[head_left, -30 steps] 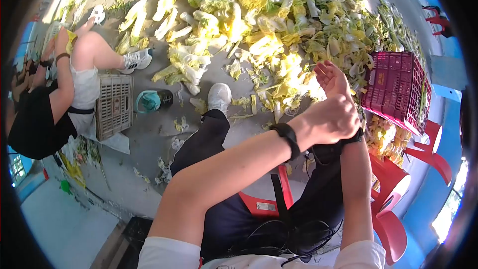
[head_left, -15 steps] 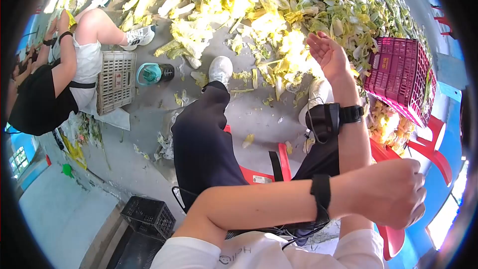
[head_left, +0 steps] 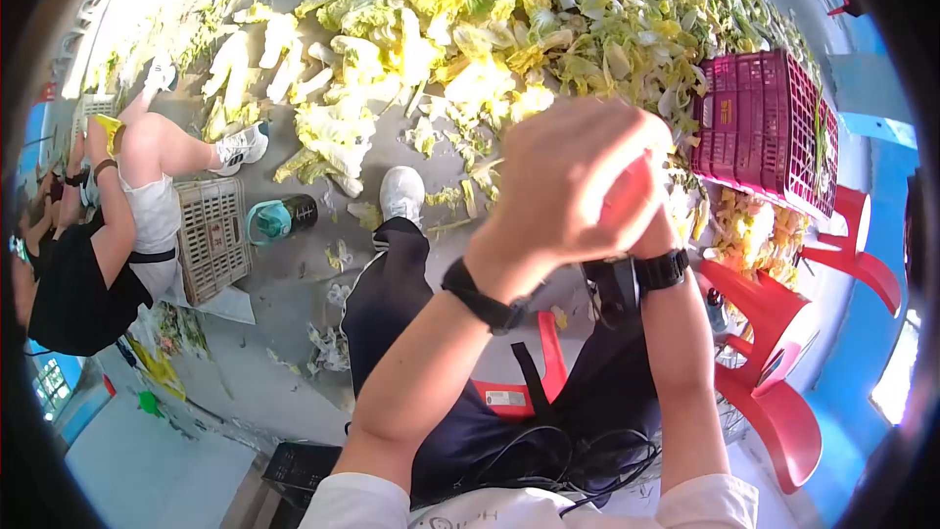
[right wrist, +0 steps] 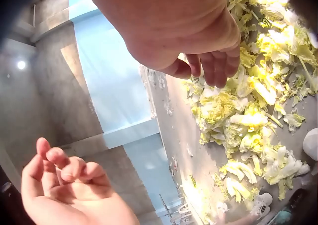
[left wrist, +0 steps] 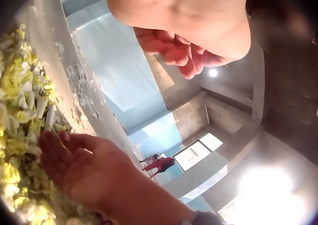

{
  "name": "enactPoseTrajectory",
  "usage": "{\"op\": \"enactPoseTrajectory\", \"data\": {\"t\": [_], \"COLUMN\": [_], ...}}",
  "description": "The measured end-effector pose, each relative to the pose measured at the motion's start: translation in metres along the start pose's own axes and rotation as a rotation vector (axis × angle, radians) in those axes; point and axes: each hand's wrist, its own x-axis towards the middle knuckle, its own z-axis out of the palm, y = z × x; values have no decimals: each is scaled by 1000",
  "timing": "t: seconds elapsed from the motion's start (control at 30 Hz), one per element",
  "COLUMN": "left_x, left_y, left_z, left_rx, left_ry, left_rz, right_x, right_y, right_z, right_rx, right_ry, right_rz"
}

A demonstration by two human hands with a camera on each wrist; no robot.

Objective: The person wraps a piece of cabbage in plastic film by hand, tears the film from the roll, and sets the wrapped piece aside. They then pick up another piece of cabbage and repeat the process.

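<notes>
In the head view my left hand [head_left: 573, 186] is raised in front of my right hand [head_left: 654, 220] and covers most of it. The right wrist view shows the left hand [right wrist: 74, 192] palm up, fingers loosely bent, holding nothing. My right hand [right wrist: 189, 36] has relaxed, slightly bent fingers with nothing in them. Seen from the left wrist, the right hand [left wrist: 94, 173] lies apart from the left hand [left wrist: 184, 31]. Both wrists wear black straps. Beyond the hands, loose yellow-green cabbage leaves [head_left: 480, 54] lie heaped on the floor.
A magenta crate [head_left: 749, 127] stands right of the heap, with red chairs [head_left: 783, 421] nearer me. To the left, a seated person in a black top [head_left: 78, 284] is beside a pale crate [head_left: 211, 235] and a teal-lidded bottle [head_left: 279, 219].
My left hand has swung back from low on the right to in front of my right hand, and its tight curl has loosened. The head view has shifted.
</notes>
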Motion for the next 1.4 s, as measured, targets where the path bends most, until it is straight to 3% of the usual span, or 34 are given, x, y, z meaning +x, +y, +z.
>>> {"op": "enactPoseTrajectory", "data": {"t": [0.1, 0.17, 0.27, 0.37, 0.47, 0.53, 0.63, 0.73, 0.77, 0.8, 0.87, 0.97, 1.03, 1.07, 1.1, 1.2, 1.23, 1.37, 1.4], "left_x": [-8, -16, -13, -2, -7, -16, -20, -12, -7, -5, 8, 4, 4, 9, 14, 19, 18, 20, 21], "left_y": [2, -4, -17, -9, 8, 16, 20, 9, -2, -7, -17, -29, -35, -38, -39, -49, -55, -74, -77], "left_z": [9, 14, 23, 36, 43, 44, 31, 18, 14, 8, -3, -24, -32, -34, -36, -50, -52, -58, -58], "left_rx": [-39, -31, 4, -58, -105, -141, -84, -168, -109, -96, -55, 52, 76, -37, -156, -420, -466, -472, -454], "left_ry": [-216, -248, -258, -255, -286, -306, -335, -285, -248, -224, -145, -98, -6, 139, 277, 469, 525, 434, 426], "left_rz": [-47, -61, -33, -2, 25, 2, 33, -85, -80, -113, -177, -240, -314, -405, -497, -785, -833, -888, -897], "right_x": [8, 11, 20, 44, 35, 40, 98, 204, 234, 273, 289, 300, 318, 335, 357, 370, 361, 351, 369], "right_y": [1, 2, 11, 33, 54, 62, 96, 156, 179, 213, 220, 240, 255, 257, 265, 253, 240, 214, 231], "right_z": [3, 14, 1, -30, -19, -16, -37, -83, -88, -102, -60, -20, -9, -2, -4, 25, 43, 65, 33], "right_rx": [28, -75, -9, -153, -470, -541, -652, -837, -891, -1160, -1403, -1697, -1597, -1545, -1486, -1701, -1841, -2056, -2003], "right_ry": [-58, 85, -66, 8, 78, 152, 143, 66, 91, -11, -128, -265, -249, -235, -259, -143, -179, -368, -345], "right_rz": [-43, 23, 12, 121, 224, 510, 511, 331, 189, -85, -129, -378, -495, -563, -756, -647, -394, -24, -89]}}
